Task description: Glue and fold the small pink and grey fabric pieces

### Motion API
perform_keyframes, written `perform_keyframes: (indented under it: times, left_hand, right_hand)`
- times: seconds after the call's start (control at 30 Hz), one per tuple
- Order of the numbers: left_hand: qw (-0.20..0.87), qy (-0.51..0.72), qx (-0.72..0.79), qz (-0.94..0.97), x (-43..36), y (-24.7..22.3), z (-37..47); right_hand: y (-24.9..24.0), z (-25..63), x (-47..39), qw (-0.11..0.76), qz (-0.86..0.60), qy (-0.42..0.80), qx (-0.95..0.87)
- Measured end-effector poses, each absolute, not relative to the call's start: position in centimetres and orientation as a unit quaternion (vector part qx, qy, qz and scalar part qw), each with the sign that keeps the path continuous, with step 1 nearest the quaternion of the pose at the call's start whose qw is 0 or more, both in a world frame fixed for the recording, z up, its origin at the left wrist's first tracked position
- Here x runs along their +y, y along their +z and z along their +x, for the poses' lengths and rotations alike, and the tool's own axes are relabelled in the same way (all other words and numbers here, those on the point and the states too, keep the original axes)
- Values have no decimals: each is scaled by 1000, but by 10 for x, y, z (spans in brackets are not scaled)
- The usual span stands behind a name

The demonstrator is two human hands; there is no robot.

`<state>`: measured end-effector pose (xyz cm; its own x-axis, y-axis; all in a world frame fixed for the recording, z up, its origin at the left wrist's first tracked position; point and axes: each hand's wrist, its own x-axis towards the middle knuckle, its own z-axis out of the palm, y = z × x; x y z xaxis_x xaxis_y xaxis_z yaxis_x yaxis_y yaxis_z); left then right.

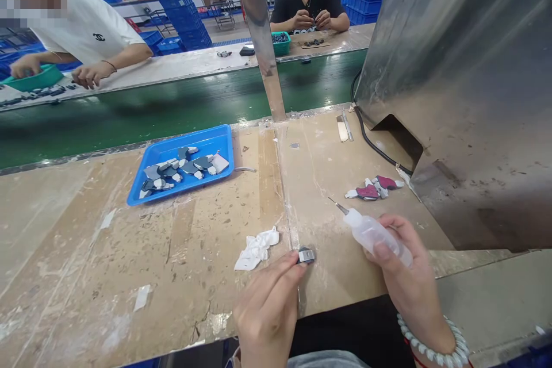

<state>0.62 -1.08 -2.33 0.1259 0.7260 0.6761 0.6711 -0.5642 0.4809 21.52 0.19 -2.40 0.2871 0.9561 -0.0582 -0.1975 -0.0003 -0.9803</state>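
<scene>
My left hand point(269, 305) pinches a small dark and light grey part point(306, 255) near the front edge of the table. On the right, my right hand point(405, 264) is wrapped round a translucent squeeze bottle point(377, 236), whose thin metal needle tip points up and to the left. A crumpled white tissue point(257, 248) lies just left of the small part. Beyond the bottle are magenta and grey parts point(374, 188). The blue tray point(181, 192) at the left holds several dark grey and white pieces point(190, 167).
A metal housing point(466, 98) stands at the right, with a black cable point(368, 141) beside it. A metal post point(259, 34) rises at the table's back edge, before a green conveyor belt point(194, 95). Two people work across the belt.
</scene>
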Motion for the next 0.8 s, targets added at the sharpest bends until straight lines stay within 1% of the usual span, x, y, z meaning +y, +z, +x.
perform_keyframes:
  times: [0.1,0.2,0.27,0.33,0.43,0.57,0.67,0.8]
  left_hand:
    - [24,446,461,766,-13,-21,5]
    - [27,432,458,776,-17,-20,2]
    - [27,435,456,776,-18,-20,2]
    - [27,434,458,775,-17,-20,2]
    - [22,432,463,774,-15,-19,5]
    - [26,434,460,774,-14,-20,6]
    - [28,441,462,769,-16,-22,6]
    - [30,446,459,768,-18,-22,6]
  right_hand:
    - [-22,216,0,628,-532,469,-319]
    - [-17,214,0,680,-531,443,-245]
    - [-16,211,1,710,-540,398,-214]
    - [-20,206,0,719,-559,337,-242]
    - [-29,200,-6,698,-572,261,-342]
    - [-29,193,-14,633,-583,204,-467]
    - [-22,191,-16,608,-582,186,-508]
    - [-18,190,-16,594,-581,190,-523]
